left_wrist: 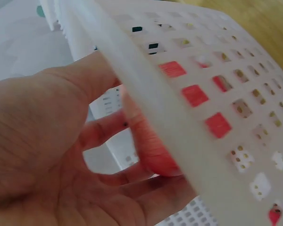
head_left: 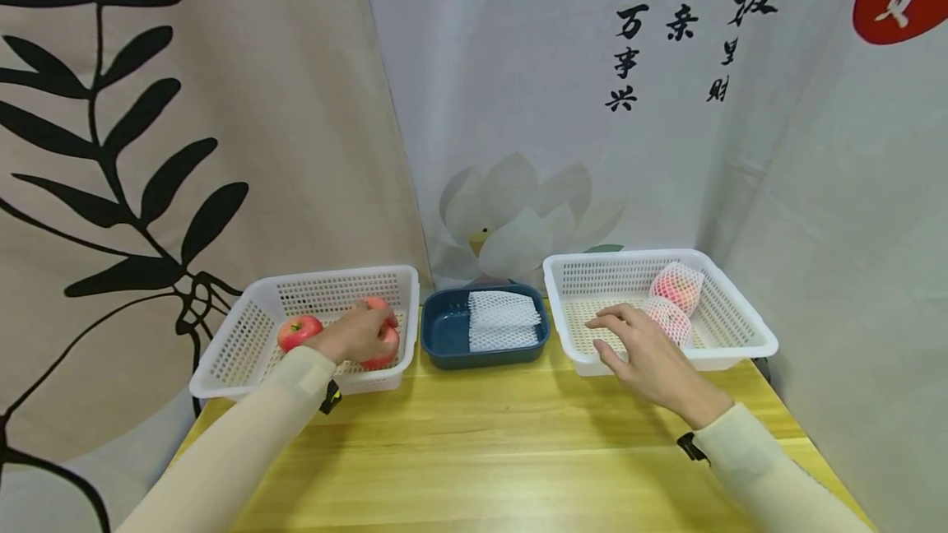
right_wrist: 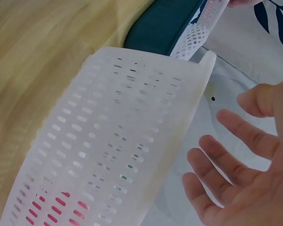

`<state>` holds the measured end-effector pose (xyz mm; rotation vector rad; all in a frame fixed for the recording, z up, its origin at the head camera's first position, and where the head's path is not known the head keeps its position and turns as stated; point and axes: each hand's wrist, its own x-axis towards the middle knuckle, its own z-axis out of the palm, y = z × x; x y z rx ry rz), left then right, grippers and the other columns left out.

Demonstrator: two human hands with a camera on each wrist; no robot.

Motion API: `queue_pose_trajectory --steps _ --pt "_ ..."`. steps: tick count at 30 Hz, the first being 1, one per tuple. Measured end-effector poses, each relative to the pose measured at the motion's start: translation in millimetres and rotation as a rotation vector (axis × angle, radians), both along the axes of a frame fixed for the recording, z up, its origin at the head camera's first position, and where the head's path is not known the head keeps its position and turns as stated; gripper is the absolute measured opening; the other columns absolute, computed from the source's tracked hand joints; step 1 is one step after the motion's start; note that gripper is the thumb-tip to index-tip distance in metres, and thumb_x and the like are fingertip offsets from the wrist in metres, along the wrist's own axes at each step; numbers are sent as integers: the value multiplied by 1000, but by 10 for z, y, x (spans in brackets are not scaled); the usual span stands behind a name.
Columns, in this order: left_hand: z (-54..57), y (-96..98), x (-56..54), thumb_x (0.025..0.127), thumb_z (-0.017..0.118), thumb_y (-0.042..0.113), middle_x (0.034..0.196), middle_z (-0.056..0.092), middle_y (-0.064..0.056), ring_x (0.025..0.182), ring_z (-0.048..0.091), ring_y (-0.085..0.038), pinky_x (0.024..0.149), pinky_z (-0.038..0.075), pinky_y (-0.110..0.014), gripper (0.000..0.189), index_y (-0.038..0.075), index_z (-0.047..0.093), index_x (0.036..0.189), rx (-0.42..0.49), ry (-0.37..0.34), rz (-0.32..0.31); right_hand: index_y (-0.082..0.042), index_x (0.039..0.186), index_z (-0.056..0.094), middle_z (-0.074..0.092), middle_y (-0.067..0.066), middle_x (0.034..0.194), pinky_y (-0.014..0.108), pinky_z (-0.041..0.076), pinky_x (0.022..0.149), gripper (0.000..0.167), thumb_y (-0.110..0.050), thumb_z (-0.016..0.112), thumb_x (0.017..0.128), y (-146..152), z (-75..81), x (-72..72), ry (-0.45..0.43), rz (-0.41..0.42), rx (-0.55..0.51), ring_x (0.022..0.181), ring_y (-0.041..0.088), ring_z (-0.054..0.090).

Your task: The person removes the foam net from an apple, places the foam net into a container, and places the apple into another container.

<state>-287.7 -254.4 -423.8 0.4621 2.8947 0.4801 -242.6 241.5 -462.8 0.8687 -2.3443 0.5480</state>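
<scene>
Apple (left_wrist: pixel 148 143) apparently held in left grip (head_left: pixel 355 333) — view partly blocked
Right grip (head_left: pixel 652 359) is spread wide over right basket (head_left: pixel 573 323).

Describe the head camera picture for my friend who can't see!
A person's left hand holds a round red apple inside a white perforated plastic basket. A blue rectangular tray holds white foam netting; the right hand hovers by another white perforated basket containing two net-wrapped fruits.
</scene>
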Motion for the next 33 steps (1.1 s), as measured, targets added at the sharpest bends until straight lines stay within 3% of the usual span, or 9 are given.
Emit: queue_pose_trajectory --steps 4,8,14,20,25,28,33 --pt "29 12 -23 96 72 12 110 75 -10 115 57 -32 86 52 -36 33 2 74 128 -14 -31 -66 -7 126 83 80 15 130 59 66 94 29 -3 89 98 21 -11 -11 -10 -9 6 116 36 78" --pt "16 32 -35 96 77 12 101 64 -8 107 54 -27 81 49 -33 33 5 72 127 -54 -54 -66 -7 127 83 80 15 131 59 66 94 29 -3 89 99 32 -28 -18 -19 -16 9 117 36 77" --pt "-49 53 -66 97 84 14 112 63 -13 106 57 -29 80 51 -35 41 7 69 134 -80 -60 -37 -7 127 83 79 15 132 60 66 96 29 -3 88 99 40 -42 -26 -37 -25 4 118 36 77" --pt "-81 86 -56 96 82 14 119 62 -17 100 61 -27 77 54 -35 46 5 68 138 -53 -51 9 -5 128 83 79 17 132 61 65 99 27 -4 86 101 45 -66 -43 -64 -31 1 119 39 77" --pt "-49 111 -32 105 82 26 135 64 -19 105 67 -26 86 60 -44 49 8 68 148 -88 -32 64 -4 127 83 79 18 132 60 65 99 26 -6 86 102 49 -80 -58 -56 -33 8 119 39 77" --pt "-39 110 -10 109 78 30 139 67 -20 109 70 -26 94 65 -49 47 7 68 149 -97 1 56 -5 127 83 79 17 131 61 65 98 26 -5 85 102 54 -80 -63 -50 -36 8 118 39 77" --pt "-35 114 53 111 74 27 146 67 -22 105 69 -27 88 64 -45 42 4 73 146 -76 87 57 -6 127 83 79 16 131 60 65 95 26 -5 85 102 59 -66 -60 -55 -38 6 118 38 77"
